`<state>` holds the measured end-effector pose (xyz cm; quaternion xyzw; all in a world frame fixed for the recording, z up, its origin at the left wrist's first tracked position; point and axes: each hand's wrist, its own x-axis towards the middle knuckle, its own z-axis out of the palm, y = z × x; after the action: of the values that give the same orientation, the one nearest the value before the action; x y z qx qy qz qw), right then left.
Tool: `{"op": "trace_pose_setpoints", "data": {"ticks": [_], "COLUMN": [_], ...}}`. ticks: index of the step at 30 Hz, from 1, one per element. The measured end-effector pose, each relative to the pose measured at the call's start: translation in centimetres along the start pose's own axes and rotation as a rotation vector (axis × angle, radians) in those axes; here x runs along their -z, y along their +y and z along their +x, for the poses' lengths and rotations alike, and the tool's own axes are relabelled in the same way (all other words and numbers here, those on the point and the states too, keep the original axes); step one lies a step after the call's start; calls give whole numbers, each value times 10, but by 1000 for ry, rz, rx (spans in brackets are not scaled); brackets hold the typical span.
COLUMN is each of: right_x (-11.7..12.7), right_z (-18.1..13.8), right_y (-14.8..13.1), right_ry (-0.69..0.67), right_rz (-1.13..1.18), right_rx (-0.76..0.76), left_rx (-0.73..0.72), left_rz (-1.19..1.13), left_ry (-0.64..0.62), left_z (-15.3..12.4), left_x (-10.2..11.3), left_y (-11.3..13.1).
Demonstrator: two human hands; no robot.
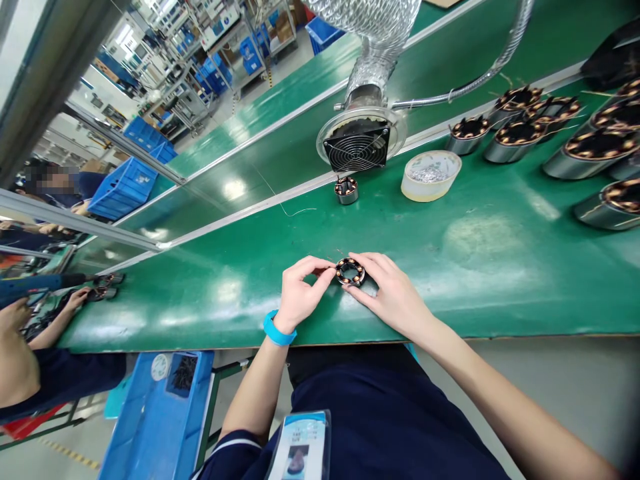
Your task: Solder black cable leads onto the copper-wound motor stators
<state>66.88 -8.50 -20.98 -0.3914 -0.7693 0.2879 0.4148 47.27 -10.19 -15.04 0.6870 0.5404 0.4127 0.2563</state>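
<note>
A small motor stator (350, 272), a metal ring with copper windings and black insulation inside, is at the table's middle with its open face up. My right hand (390, 293) grips its right side, thumb at the near rim and fingers at the far rim. At the stator's left edge, my left hand (306, 288) is closed in a pinch, thumb and forefinger tips together; whatever lies between them is too small to make out. Another small stator (347, 191) stands farther back on the green table (500, 280), below a round fume extractor (359, 143).
A white oval dish (431, 176) holds silvery bits. Several larger stators (590, 153) with loose wire ends stand at the right. A thin wire (300, 212) lies toward the back. On the left, a co-worker's hand (77, 299) is near a power drill (45, 283); a blue bin (160, 413) sits below.
</note>
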Motion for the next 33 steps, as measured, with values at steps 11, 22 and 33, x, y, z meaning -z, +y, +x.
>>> {"op": "trace_pose_setpoints", "data": {"ticks": [11,22,33], "right_x": [-1,1,0], "right_z": [0,1,-1], "right_y": [0,-1,0], "right_ry": [-3,-8,0], "right_rz": [3,2,-31], "right_rx": [3,-3,21], "left_rx": [65,-217,-366], "left_rz": [-166,343,630], "left_ry": [91,38,44], "left_z": [3,14,12], "left_x": [2,12,12], "left_y": [-1,-6,-7]}}
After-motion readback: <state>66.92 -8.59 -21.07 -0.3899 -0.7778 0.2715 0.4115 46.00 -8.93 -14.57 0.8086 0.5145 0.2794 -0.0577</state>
